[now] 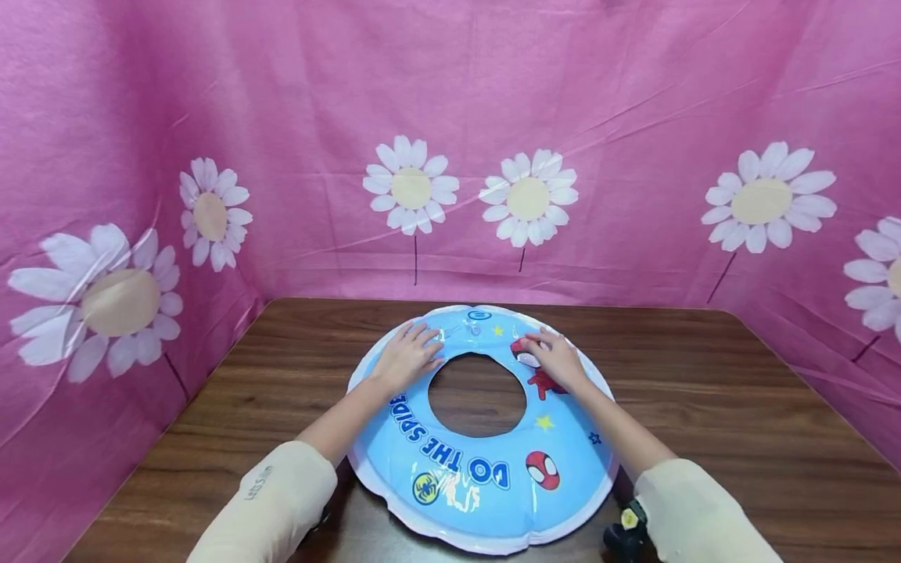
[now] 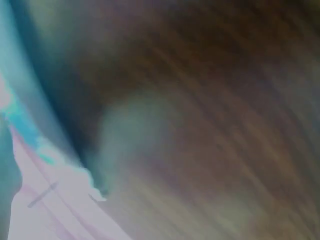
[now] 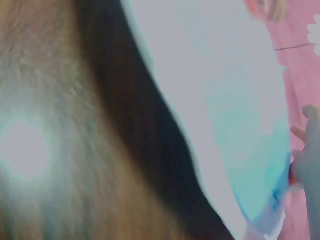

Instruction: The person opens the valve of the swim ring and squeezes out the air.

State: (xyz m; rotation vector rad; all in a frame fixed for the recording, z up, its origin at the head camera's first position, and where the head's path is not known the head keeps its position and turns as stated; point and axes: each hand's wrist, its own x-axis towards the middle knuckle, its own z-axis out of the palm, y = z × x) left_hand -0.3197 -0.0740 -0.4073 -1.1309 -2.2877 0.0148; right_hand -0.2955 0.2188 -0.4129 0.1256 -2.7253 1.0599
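Note:
A light blue inflatable swim ring (image 1: pixel 486 512) with a white border lies on the wooden table, puffed up and wrinkled along its rim. Printed on it are lettering, stars and red cartoon spider figures. My left hand (image 1: pixel 408 360) rests on its far left part, fingers spread towards the centre hole. On the far right part, my right hand (image 1: pixel 558 358) touches the surface beside a printed red figure, its fingers slightly bent. A small clear valve (image 1: pixel 475 329) sits between the two hands. In the right wrist view the ring (image 3: pixel 250 125) fills the middle, with the right hand (image 3: pixel 305 160) at the edge.
The brown wooden table (image 1: pixel 704 407) extends on both sides of the ring. Pink cloth (image 1: pixel 619 94) with large white daisies hangs behind and at both sides. A black wrist device (image 1: pixel 625 536) shows by the right sleeve.

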